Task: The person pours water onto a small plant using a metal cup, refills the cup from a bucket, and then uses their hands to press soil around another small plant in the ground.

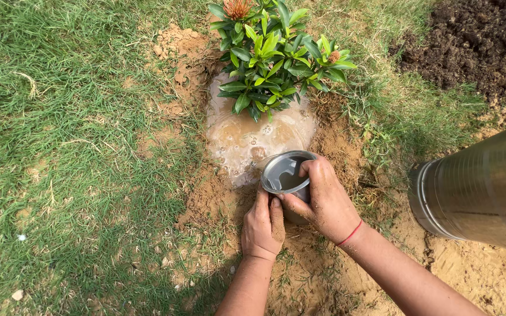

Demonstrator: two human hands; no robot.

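My right hand (323, 199) grips a small steel cup (285, 174), thumb over its rim. The cup is tipped toward a pool of muddy water (253, 137). My left hand (262, 225) rests against the cup's lower side, soil on its fingers. A small green shrub (273, 55) with orange flower heads stands in the pool, in a ring of bare brown earth (212, 193).
A large steel vessel (481, 190) lies tilted on the sandy ground at the right. Dark loose soil (481, 41) is heaped at the top right. Grass (71, 152) covers the left side.
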